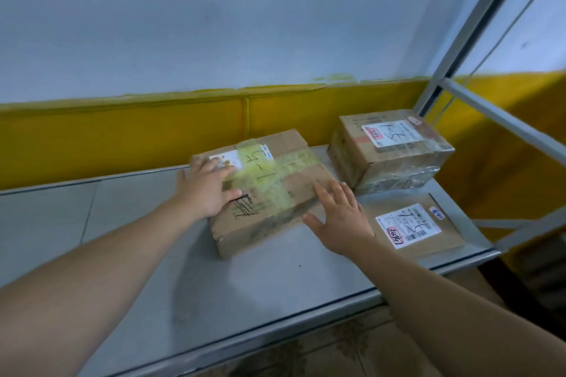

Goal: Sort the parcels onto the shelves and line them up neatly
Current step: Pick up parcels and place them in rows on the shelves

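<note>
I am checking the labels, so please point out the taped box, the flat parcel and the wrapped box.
taped box (pixel 271 187): head view, on the yellowish tape across its top.
flat parcel (pixel 409 226): head view, on its white label.
wrapped box (pixel 395 135): head view, on its white label.

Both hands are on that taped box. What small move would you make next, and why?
Probably turn the taped box square to the shelf edge: it lies askew, and the left hand and right hand rest on it, fingers straight.
</note>
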A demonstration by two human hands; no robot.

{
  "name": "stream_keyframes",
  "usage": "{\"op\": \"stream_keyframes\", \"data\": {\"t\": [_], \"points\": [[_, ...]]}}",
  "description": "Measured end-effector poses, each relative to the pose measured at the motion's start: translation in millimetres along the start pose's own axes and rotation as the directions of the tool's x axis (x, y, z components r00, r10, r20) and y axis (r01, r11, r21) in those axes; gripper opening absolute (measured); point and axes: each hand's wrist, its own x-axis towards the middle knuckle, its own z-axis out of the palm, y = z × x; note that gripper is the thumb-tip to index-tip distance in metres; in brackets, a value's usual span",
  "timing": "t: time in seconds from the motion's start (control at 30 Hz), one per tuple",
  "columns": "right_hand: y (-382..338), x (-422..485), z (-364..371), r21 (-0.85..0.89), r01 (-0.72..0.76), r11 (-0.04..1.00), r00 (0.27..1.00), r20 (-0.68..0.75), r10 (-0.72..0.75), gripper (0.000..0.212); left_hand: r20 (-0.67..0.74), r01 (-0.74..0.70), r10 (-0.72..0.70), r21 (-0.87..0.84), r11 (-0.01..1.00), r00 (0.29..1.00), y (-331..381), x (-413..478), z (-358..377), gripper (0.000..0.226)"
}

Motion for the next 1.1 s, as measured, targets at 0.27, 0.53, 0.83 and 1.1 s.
{"op": "stream_keyframes", "data": {"t": [0.27,0.53,0.83,1.1], "points": [[67.6,13.9,-9.7,0.048,-0.104,0.993,0.994,0.047,0.101,0.079,0.116,0.023,-0.035,0.099,0.995,0.993,79.8,-11.9,32.2,0.095],[147.7,23.5,14.3,-0.044,-0.139,0.989,0.972,0.187,0.145,0.083,0.138,0.05,-0.078,0.192,0.98,0.987,81.5,9.6,28.3,0.093],[170.8,22.9,27.6,-0.017,-0.091,0.996,0.988,0.122,0.093,0.089,0.168,0.179,-0.195,0.108,0.978,0.966,102.4,34.9,25.2,0.098],[177.5,18.0,26.1,-0.034,-0.098,0.995,0.988,0.118,0.101,0.083,0.106,0.174,-0.184,0.101,0.98,0.977,103.0,34.0,35.6,0.093]]}}
